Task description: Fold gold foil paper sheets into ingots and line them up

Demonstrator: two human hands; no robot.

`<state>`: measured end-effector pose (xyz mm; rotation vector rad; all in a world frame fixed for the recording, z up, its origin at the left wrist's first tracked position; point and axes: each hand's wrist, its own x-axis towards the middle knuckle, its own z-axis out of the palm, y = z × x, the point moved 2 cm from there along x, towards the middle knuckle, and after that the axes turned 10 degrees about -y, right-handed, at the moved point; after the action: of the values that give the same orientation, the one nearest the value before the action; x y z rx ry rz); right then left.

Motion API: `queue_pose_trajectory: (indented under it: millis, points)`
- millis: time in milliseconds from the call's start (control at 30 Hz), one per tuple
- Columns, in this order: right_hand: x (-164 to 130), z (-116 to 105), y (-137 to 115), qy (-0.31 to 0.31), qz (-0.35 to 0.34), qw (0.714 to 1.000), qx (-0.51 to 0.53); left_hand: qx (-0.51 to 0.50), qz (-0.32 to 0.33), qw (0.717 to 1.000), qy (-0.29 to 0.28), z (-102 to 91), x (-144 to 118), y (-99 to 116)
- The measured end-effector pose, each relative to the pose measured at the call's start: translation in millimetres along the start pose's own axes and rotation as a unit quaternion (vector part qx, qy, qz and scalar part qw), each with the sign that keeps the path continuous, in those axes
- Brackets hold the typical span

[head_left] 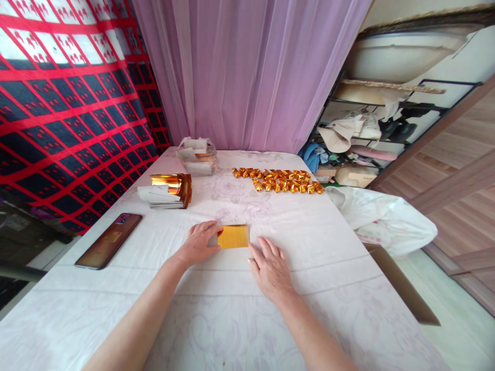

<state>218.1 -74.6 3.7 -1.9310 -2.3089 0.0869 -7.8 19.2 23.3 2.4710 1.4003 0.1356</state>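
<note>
A sheet of gold foil paper (234,236) lies flat on the table in front of me. My left hand (201,241) is closed around its left end, with the thumb at the near edge and the fingers at the far edge; a greyish strip of the sheet shows between them. My right hand (270,265) rests palm down by the sheet's right edge, fingers spread, its index fingertip close to the near right corner. Beyond the hands, folded gold foil pieces (288,180) stand in two rows.
A curved stack of gold and white paper sheets (170,191) stands at the back left, with a plastic bag of paper (197,156) behind it. A phone (110,241) lies at the left. Past the table's right edge are a white plastic bag (386,216) and a loaded shelf (371,108).
</note>
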Motion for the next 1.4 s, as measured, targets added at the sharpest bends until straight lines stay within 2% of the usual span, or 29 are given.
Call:
queue_pose_trajectory:
  millis: [100, 167, 300, 433, 667, 867, 1067, 1400]
  points:
    - [1, -1, -1, 0.002, -0.001, 1.000, 0.000, 0.024, -0.005, 0.999, 0.048, -1.6, -14, 25]
    - [1, -1, -1, 0.001, -0.001, 1.000, 0.000, 0.033, 0.004, 0.998, 0.059, 0.9, -24, 48]
    - [1, -2, -1, 0.001, 0.000, 1.000, -0.003, 0.072, 0.009, 0.996, 0.051, 12.7, -36, 88]
    - [0, -1, -2, 0.007, -0.002, 1.000, -0.006, 0.103, -0.015, 0.994, 0.025, 21.0, -33, 102]
    - [0, -1, -1, 0.010, -0.005, 1.000, -0.002, 0.116, -0.033, 0.992, 0.019, 12.2, -33, 98]
    - [0, -3, -1, 0.006, -0.009, 1.000, 0.009, 0.117, -0.038, 0.992, 0.013, 8.6, -40, 84]
    - [0, -3, 0, 0.006, -0.006, 1.000, 0.017, 0.121, -0.031, 0.991, 0.040, 6.1, -47, 70]
    - [0, -4, -1, 0.006, -0.006, 1.000, 0.016, 0.137, -0.038, 0.989, 0.029, 1.3, -56, 55]
